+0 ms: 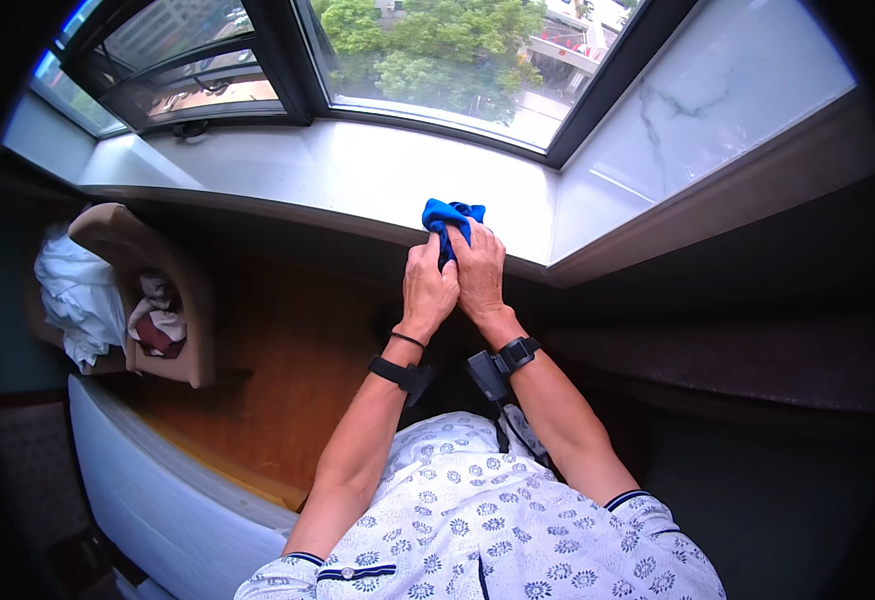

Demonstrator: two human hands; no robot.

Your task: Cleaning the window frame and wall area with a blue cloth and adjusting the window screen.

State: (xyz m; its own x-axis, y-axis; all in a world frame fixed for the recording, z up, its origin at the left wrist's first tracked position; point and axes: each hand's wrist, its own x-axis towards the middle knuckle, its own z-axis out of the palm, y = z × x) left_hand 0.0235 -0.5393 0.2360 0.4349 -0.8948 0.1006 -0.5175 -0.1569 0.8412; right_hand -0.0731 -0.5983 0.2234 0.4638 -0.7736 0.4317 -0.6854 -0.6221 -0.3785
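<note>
A crumpled blue cloth [443, 214] is bunched between my two hands at the front edge of a white windowsill [377, 161]. My left hand [428, 285] grips its lower left side, with thumb and forefinger pressed around the fabric. Beside it, my right hand [480, 266] holds the cloth from the right, its fingers bent over the folds. Both hands touch each other near the thumbs. Part of the cloth is hidden under my fingers.
Dark-framed windows [437, 124] rise behind the sill, the left one tilted open. A marbled white side ledge [677, 112] runs along the right. To the left stand a beige chair [197, 300] bearing white fabric [81, 289] and a bed [160, 480]; wooden floor [280, 375] lies below.
</note>
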